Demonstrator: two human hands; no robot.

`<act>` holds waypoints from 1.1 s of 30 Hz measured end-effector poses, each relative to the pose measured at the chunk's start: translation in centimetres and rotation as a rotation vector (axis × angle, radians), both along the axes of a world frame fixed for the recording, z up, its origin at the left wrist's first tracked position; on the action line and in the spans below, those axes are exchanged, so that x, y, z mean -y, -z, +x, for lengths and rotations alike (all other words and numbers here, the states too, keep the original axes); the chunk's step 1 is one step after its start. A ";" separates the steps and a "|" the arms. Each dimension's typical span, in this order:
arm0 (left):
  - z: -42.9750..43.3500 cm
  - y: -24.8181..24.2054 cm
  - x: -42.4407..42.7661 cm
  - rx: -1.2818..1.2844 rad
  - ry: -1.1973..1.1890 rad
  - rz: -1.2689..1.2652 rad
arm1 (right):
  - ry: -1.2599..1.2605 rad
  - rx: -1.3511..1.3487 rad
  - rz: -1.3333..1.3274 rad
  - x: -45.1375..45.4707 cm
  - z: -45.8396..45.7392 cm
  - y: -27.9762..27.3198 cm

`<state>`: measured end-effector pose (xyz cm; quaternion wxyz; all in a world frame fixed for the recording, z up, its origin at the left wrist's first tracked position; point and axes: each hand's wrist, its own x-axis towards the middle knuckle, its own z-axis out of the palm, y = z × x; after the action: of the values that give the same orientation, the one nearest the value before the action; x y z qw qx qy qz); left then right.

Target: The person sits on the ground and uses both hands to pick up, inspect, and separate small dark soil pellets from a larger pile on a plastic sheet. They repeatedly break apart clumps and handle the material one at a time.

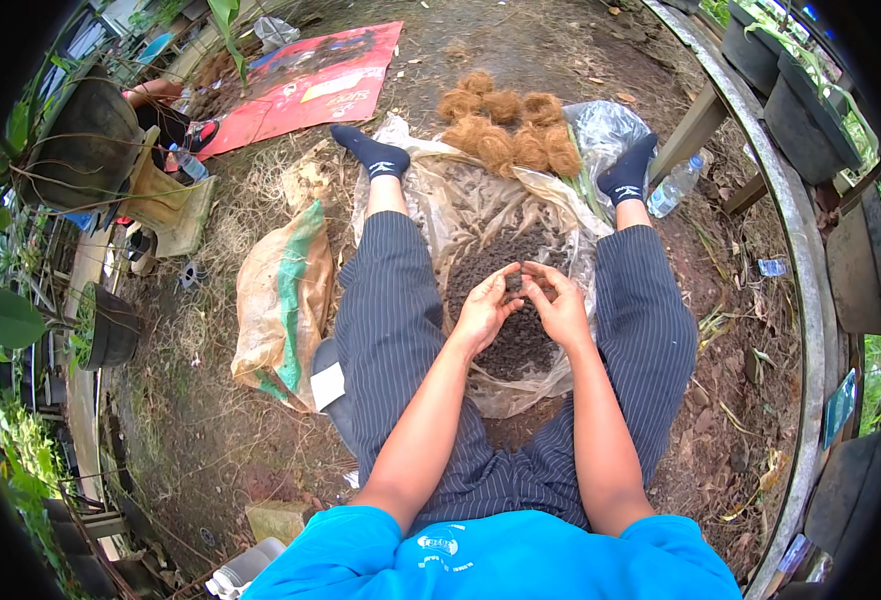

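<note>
Between my legs a heap of dark crumbly soil (519, 341) lies on a clear plastic sheet (425, 176) smeared with dirt. Above the heap, my left hand (485, 306) and my right hand (560, 306) meet at the fingertips. They pinch a small dark clump (514, 283) between them, partly hidden by the fingers. Past the soil, at the sheet's far edge, sit several balls of brown fibre (494, 146), which look like coconut coir.
A woven sack (271, 300) with a green stripe lies beside my left leg. Water bottles stand or lie at right (674, 186) and left (189, 163). A red banner (320, 79) holds soil near another person's arm (153, 92). Potted plants line both sides, including a black pot (804, 112).
</note>
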<state>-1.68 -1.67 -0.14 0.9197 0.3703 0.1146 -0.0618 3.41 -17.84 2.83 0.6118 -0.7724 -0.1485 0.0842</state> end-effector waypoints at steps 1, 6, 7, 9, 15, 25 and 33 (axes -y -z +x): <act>0.0 0.0 0.1 0.014 -0.007 -0.009 | -0.049 0.040 0.022 0.1 -0.1 -0.3; -0.2 -0.1 0.3 0.052 0.034 -0.034 | -0.022 0.268 -0.193 0.0 -0.5 -1.4; -0.3 -0.1 0.2 0.077 0.033 -0.008 | -0.021 0.263 -0.190 0.0 -0.4 -1.6; -0.4 0.0 0.0 0.078 0.045 0.040 | -0.025 0.251 -0.183 0.1 -0.3 -2.0; -0.1 0.6 0.2 0.056 -0.047 0.336 | -0.096 0.187 -0.086 0.3 -0.5 -2.4; -0.4 -0.8 0.2 0.128 -0.086 0.787 | -0.121 0.086 0.065 0.5 -0.1 -0.9; -0.8 -2.9 0.7 0.137 -0.103 1.034 | -0.038 -0.163 0.188 0.4 0.0 0.5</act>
<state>-2.52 -2.38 2.77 0.6241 0.7730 0.0877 0.0726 3.43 -18.23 2.35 0.6897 -0.6994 -0.1202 0.1442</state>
